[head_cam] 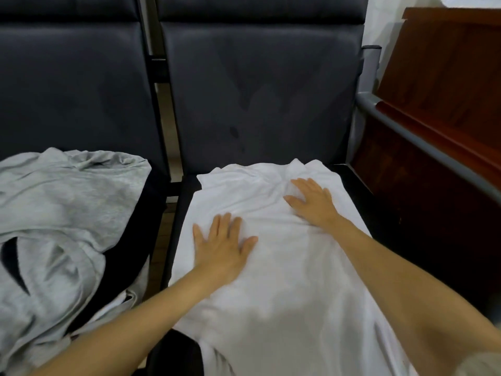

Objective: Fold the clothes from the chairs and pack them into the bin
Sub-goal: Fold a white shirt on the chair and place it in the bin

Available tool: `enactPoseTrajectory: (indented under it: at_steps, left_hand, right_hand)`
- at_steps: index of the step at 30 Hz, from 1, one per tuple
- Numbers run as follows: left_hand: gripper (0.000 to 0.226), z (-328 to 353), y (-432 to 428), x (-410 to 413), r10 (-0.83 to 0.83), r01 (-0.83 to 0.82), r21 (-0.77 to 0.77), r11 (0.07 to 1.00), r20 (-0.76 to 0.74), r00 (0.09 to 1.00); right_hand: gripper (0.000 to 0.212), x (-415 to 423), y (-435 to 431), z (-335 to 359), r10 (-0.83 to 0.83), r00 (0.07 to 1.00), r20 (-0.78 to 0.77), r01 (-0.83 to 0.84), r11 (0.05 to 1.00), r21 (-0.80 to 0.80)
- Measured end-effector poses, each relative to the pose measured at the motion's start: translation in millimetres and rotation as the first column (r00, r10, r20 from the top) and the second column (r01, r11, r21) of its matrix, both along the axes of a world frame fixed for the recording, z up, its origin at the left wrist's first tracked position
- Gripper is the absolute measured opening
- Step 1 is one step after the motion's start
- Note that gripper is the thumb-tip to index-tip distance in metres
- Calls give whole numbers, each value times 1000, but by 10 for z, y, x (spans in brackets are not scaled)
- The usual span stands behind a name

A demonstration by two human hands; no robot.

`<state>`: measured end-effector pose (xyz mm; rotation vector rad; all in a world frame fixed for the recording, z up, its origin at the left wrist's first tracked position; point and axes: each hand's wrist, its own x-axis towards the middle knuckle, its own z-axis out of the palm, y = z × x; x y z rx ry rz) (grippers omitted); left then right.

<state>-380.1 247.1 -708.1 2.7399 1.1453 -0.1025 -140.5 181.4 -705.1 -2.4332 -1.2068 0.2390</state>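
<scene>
On the R-side chair (260,99), seat portion: white garment (284,280) laid out flat, covering most of the seat width. Far edge sits at the base of the backrest; near end runs out of frame at bottom. Fabric creased around the far R corner, with a small bunched peak at the far edge. Garment type: cannot tell, poss. a T-shirt.

L hand (222,245): palm down on the white garment, fingers straight and spread, thumb out to the side. Pressing flat on the cloth at approx. mid-seat, L of centre. Nothing pinched or gripped.

R hand (314,202): also palm down on the same garment, fingers straight, lightly spread. Located farther from the camera than the L hand, near the bunched far R corner. No grip seen. Slight motion blur on both hands and forearms.

L-side chair (73,85): grey garment (62,202) heaped unfolded on the seat, rumpled, with a black marking on its near L part. Dark fabric shows at its R edge; whether seat or another item, cannot tell. The grey garment lies apart from the white one, with the gap betw. the chairs between them.

R of the chairs: grey metal armrest (406,131), and just beyond it brown wooden furniture (447,77).
</scene>
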Motion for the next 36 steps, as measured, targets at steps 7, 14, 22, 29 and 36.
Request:
enactPoseTrajectory:
  at_steps: [7, 14, 22, 29, 36]
  left_hand:
    - [63, 28, 478, 309, 12, -13, -30, 999, -36, 999]
    - [52, 159, 32, 59, -143, 129, 242, 962, 38, 989]
    - [77, 187, 277, 83, -102, 102, -55, 993, 5, 995]
    - [48, 108, -167, -155, -392, 336, 207, 919, 385, 835]
    - [49, 258, -413, -405, -224, 219, 48, 975, 199, 954]
  right_hand:
    - [34, -768, -611, 303, 58, 986, 157, -50, 997, -56]
    - [68, -578, -660, 97, 52, 999, -9, -51, 914, -403]
    - [49, -213, -217, 175, 55, 997, 62, -50, 996, -71]
    - [35, -676, -936, 9, 121, 983, 138, -126, 992, 29]
    - [51, -764, -1122, 226, 111, 993, -31, -114, 989, -99]
